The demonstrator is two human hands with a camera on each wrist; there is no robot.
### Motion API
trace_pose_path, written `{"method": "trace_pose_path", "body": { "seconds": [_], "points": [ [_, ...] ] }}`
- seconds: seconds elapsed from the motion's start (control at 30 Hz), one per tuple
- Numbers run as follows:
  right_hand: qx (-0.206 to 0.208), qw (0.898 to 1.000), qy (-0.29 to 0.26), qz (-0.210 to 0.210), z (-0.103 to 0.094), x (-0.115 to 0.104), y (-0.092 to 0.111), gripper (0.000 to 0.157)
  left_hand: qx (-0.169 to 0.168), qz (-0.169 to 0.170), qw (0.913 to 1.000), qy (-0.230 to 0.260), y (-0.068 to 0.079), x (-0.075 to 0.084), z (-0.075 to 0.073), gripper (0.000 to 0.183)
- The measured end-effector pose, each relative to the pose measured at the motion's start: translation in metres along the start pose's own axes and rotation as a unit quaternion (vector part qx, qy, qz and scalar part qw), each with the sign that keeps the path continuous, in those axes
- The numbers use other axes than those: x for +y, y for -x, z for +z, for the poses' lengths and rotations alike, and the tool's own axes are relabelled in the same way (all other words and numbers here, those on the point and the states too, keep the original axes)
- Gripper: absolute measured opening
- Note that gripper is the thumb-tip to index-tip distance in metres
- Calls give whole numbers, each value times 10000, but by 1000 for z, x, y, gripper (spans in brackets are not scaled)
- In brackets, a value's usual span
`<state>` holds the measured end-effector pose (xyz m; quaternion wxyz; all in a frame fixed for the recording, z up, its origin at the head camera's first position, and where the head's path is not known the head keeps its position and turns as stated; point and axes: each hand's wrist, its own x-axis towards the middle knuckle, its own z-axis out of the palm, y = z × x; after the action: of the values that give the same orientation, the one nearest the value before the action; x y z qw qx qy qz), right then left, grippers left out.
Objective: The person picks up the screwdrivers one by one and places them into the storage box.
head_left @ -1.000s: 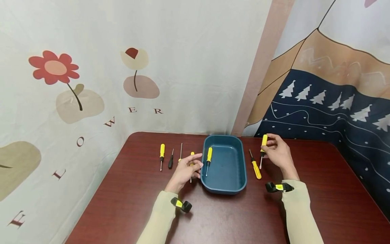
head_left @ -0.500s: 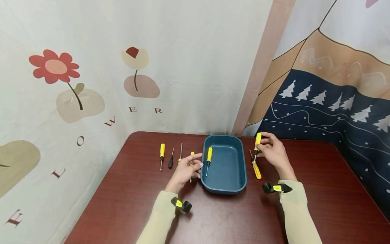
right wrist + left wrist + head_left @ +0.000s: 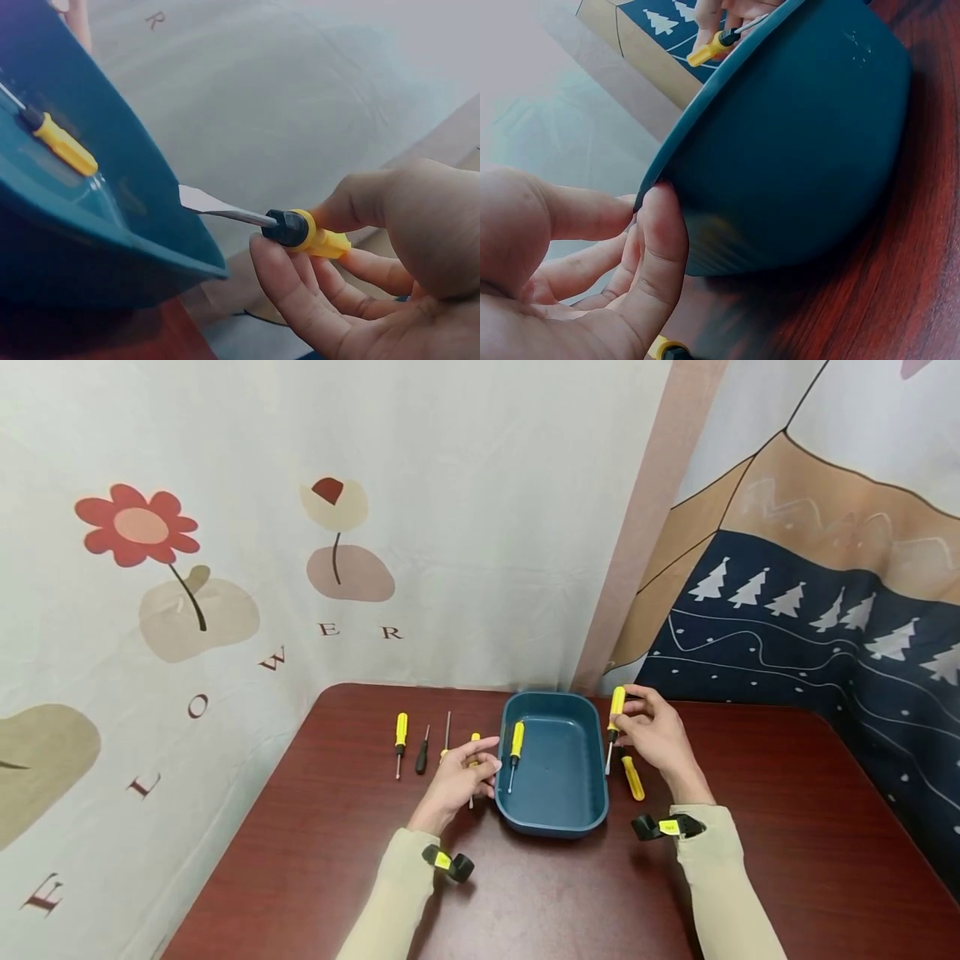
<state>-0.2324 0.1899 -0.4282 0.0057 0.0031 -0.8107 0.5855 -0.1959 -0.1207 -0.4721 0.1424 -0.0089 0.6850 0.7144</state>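
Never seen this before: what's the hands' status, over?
Left hand pinching blue bin at left rim. Right hand holding yellow-handled screwdriver. Bin's right rim possibly in the way.

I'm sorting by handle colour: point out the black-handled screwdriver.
The black-handled screwdriver, second from the left on the table; all the others have yellow handles.

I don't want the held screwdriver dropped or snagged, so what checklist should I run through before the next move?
1. Right hand grips the held screwdriver: ok.
2. Left hand holds the bin at its left side: ok.
3. Room inside the bin: ok; the one screwdriver lying there is toward the left.
4. Held screwdriver fully over the bin: not ok; its handle is outside, to the right.
5. Its tip clear of the bin: cannot tell; they overlap in view.
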Motion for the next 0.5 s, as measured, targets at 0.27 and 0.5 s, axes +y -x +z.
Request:
{"method": "trace_pose_path", "body": {
  "seconds": [0.27,0.5],
  "points": [
    [-63,9998,200,10,18,-5,2,55,137,119,9998,-59,2,-3,3,44],
    [-211,9986,481,40,34,-6,-1,55,123,134,9998,-78,6,3,3,44]
  ]
}}
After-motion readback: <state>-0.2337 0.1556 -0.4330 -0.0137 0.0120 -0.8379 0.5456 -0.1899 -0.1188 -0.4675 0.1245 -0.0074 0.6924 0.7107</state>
